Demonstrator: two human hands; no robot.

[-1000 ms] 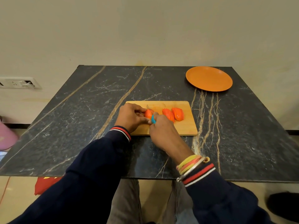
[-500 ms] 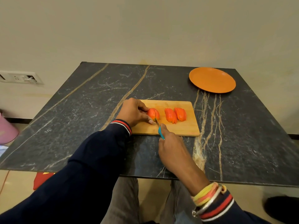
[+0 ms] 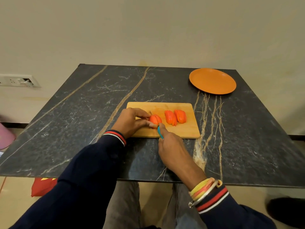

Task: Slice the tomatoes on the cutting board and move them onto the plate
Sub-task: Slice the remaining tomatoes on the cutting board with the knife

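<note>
A wooden cutting board [image 3: 184, 131] lies on the dark marble table. On it sit two sliced tomato pieces, one in the middle [image 3: 170, 117] and one to its right [image 3: 180, 116]. A third tomato piece [image 3: 155, 120] is at the board's left part, pinched by the fingers and thumb of my left hand [image 3: 132, 121]. My right hand [image 3: 173, 149] grips a knife with a teal handle [image 3: 160, 132]; its blade meets the held tomato and is mostly hidden. The orange plate [image 3: 212, 80] stands bare at the table's far right.
The table [image 3: 82, 121] backs against a beige wall with a socket panel [image 3: 18, 80] at left. A red object [image 3: 43, 187] lies on the floor below the front edge, a pink thing [image 3: 5, 138] sits at far left, and a dark shape [image 3: 287, 210] lower right.
My right hand drew the knife back toward me off the tomato, then came forward again to the tomato. My left hand kept holding the left tomato piece.
</note>
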